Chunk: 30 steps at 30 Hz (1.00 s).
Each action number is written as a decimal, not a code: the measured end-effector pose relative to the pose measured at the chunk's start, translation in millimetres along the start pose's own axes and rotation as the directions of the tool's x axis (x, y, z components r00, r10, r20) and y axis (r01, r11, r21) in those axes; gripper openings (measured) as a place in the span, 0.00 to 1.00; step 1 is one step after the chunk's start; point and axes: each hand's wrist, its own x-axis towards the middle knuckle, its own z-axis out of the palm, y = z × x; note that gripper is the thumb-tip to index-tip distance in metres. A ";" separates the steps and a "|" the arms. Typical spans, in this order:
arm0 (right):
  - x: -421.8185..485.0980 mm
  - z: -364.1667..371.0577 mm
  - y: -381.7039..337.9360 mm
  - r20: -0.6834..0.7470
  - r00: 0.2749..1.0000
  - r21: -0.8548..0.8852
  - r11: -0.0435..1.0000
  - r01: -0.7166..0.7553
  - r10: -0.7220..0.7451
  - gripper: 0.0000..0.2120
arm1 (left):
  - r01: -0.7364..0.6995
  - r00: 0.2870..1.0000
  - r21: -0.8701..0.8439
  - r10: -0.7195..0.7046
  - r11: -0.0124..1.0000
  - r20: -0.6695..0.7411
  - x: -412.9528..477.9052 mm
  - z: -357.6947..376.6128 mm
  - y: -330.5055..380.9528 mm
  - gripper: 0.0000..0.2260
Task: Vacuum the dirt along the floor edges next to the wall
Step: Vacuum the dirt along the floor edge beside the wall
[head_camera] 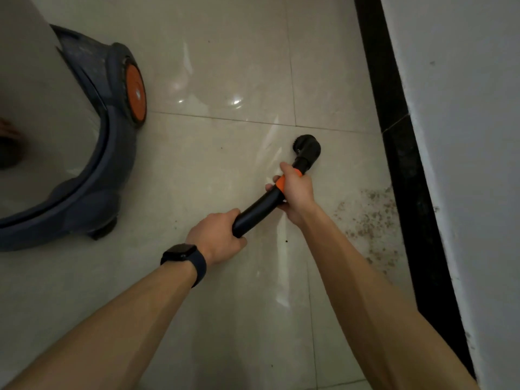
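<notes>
Both hands are wrapped tight round the black vacuum tube (254, 208): left hand (218, 235) curled on the near end, right hand (297, 192) gripping the orange collar (281, 182) just behind the round brush nozzle (307, 149). The dirt patch (371, 220) sits just right of the right hand, up against the black baseboard (405, 164). The vacuum canister (84, 170) with its orange wheel (135, 92) is well off to the left of the left hand.
</notes>
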 end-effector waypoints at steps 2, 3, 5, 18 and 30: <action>-15.2 30.5 15.4 0.073 0.997 -0.014 1.000 0.000 0.001 0.20 | 0.064 0.998 0.011 -0.064 0.998 -0.013 -23.7 -10.7 -28.7 0.11; -23.1 46.8 23.1 0.106 0.994 -0.017 1.000 -0.003 0.004 0.21 | 0.099 0.995 0.006 -0.099 0.995 -0.024 -36.4 -17.0 -43.0 0.10; -37.4 80.0 36.1 0.171 0.985 -0.024 1.000 -0.008 0.012 0.22 | 0.164 0.985 -0.022 -0.165 0.986 -0.059 -60.1 -29.4 -68.0 0.09; -80.8 82.9 74.5 0.127 0.990 -0.020 0.998 -0.063 0.065 0.16 | 0.199 0.979 0.148 -0.202 0.969 0.012 -101.7 -37.7 -83.9 0.11; -110.4 -54.5 116.2 -0.059 0.985 0.413 0.902 -0.124 0.162 0.21 | -0.215 0.926 0.493 0.016 0.843 0.376 -63.3 11.6 -10.3 0.10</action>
